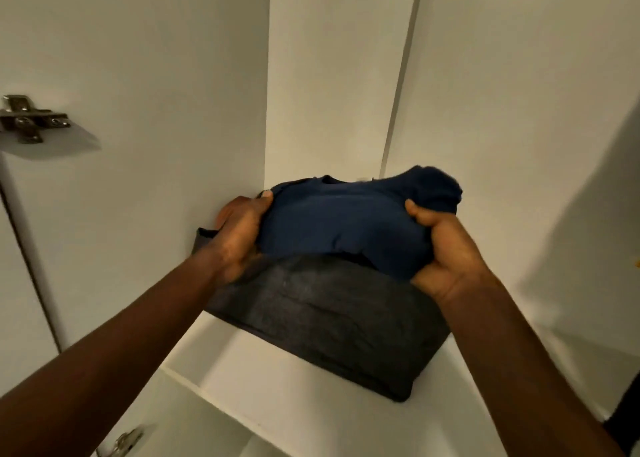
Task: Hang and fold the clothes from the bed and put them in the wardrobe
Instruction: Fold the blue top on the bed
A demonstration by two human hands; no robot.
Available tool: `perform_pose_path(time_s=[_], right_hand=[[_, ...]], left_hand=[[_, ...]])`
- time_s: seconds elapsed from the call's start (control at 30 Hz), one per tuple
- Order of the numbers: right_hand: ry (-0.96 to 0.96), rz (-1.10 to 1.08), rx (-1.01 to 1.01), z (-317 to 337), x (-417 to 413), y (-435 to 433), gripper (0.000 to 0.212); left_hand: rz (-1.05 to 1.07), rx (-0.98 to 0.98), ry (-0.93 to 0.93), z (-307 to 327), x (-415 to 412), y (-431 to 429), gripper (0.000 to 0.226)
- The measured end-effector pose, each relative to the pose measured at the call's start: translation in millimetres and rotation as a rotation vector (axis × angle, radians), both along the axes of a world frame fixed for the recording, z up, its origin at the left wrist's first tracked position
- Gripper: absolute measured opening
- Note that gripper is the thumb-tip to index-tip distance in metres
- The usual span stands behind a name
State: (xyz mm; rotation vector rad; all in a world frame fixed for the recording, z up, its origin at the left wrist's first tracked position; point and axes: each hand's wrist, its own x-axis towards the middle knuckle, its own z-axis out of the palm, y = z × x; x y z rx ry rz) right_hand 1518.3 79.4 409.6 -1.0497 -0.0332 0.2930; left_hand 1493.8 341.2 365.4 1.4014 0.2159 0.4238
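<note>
Navy top [346, 221] is gripped at both ends by left hand [239, 235] & right hand [446, 249], held over grey garment [329, 321] on shelf [277, 394], inside wardrobe [156, 145]. Risk: fold could be bunched if released unevenly; grey garment, near shelf edge, could be nudged off.

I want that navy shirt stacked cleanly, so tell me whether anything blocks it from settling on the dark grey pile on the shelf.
Nothing visible blocks it. The navy shirt, held by the left hand and right hand, is directly over the folded dark grey garment on the white wardrobe shelf.
</note>
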Motion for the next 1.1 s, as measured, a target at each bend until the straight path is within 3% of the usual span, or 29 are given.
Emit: perform_pose_path(time_s=[0.07,0.17,0.23,0.3,0.4,0.57,0.7,0.83,1.1], right_hand=[[-0.006,-0.056,-0.07,23.8,24.9,18.6,0.018],[-0.031,-0.092,-0.165,44.2,56.7,48.9,0.022],[-0.051,-0.076,-0.212,49.6,77.2,70.4,0.017],[-0.058,-0.062,-0.234,47.9,96.8,92.3,0.014],[-0.061,-0.056,-0.222,32.6,119.7,119.8,0.018],[-0.035,-0.041,-0.177,-28.7,145.8,150.3,0.034],[0.157,0.005,-0.399,-97.2,150.5,153.0,0.032],[0.278,0.034,-0.561,-141.8,150.7,147.8,0.037],[0.266,0.109,-0.333,-121.3,143.0,159.2,0.024]], left_hand=[[0.102,0.455,0.014,-12.2,28.6,17.4,0.016],[-0.173,0.999,0.137,-32.8,57.6,47.2,0.038],[-0.309,1.295,0.283,-38.1,71.3,64.3,0.041],[-0.388,1.451,0.328,-41.7,75.6,71.6,0.028],[-0.39,1.426,0.191,-53.3,62.4,83.9,0.013],[-0.405,1.344,0.043,-62.5,41.5,102.6,0.009],[-0.416,1.34,-0.038,-59.6,31.4,105.3,0.022],[-0.471,1.347,-0.028,-61.2,36.0,102.1,0.01],[-0.468,1.337,-0.025,-66.6,45.8,104.7,0.014]])
